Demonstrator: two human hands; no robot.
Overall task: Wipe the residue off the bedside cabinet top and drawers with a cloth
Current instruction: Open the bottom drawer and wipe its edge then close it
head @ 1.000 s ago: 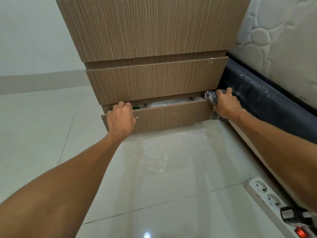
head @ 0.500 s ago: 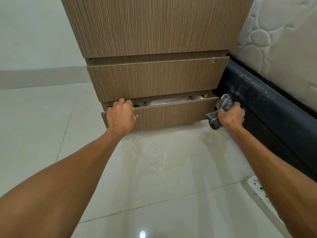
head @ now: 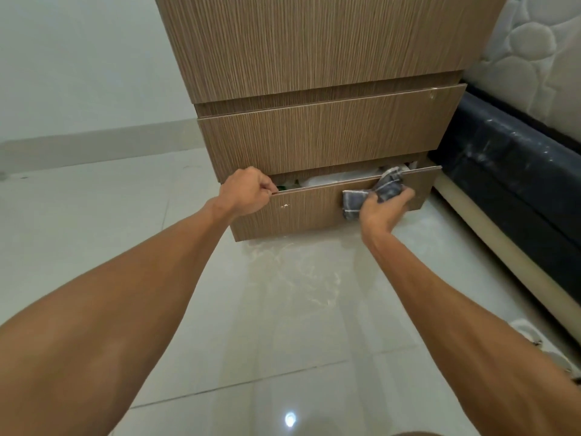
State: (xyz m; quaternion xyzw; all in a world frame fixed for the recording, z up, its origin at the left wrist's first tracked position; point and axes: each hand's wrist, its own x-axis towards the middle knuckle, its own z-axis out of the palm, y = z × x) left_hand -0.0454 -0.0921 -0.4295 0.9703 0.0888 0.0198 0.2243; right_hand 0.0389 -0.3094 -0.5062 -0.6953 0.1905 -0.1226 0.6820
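The brown wood-grain bedside cabinet (head: pixel 314 48) stands ahead with three drawer fronts. Its bottom drawer (head: pixel 308 212) is pulled out a little, showing white and green items inside. My left hand (head: pixel 245 191) grips the drawer's top edge at its left end. A grey checked cloth (head: pixel 377 191) is bunched in my right hand (head: pixel 382 209), which presses it against the drawer front near the right end. A small white speck (head: pixel 284 205) sits on the front near my left hand.
A dark bed base (head: pixel 509 171) and a white quilted mattress (head: pixel 534 55) lie close on the right. The glossy tiled floor (head: pixel 283 309) has a smeared wet patch in front of the cabinet. A white wall (head: pixel 78 58) is at left.
My right hand has carried the cloth from beside the drawer's right end onto the drawer front. The left hand has kept its grip on the top edge. The view has shifted right.
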